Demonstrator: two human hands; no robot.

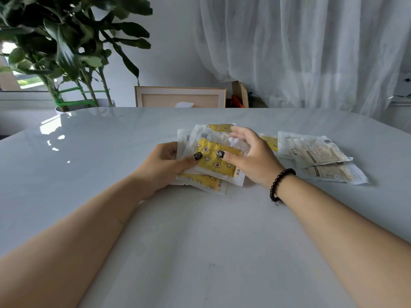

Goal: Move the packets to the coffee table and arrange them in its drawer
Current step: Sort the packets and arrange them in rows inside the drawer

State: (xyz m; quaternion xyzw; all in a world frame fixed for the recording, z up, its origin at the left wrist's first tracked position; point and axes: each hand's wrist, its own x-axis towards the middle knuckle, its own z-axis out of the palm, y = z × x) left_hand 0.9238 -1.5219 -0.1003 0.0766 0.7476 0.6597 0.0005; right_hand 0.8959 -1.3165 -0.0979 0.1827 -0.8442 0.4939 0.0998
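Centrally, the pale tabletop [200, 230] is carrying a yellow packet stack [213, 162], its long axis running ten to four o'clock. Both hands are gathering it: left hand [165, 165] gripping its nine o'clock edge, right hand [250, 155] pinching its three o'clock side. Loose packets [322, 161] are lying further toward three o'clock, nearer the right hand.

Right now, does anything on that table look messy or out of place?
Only mildly: the yellow packets between both hands lie fanned and crooked, not squared. The pale packets to their right overlap loosely too. Nothing looks torn or spilled.
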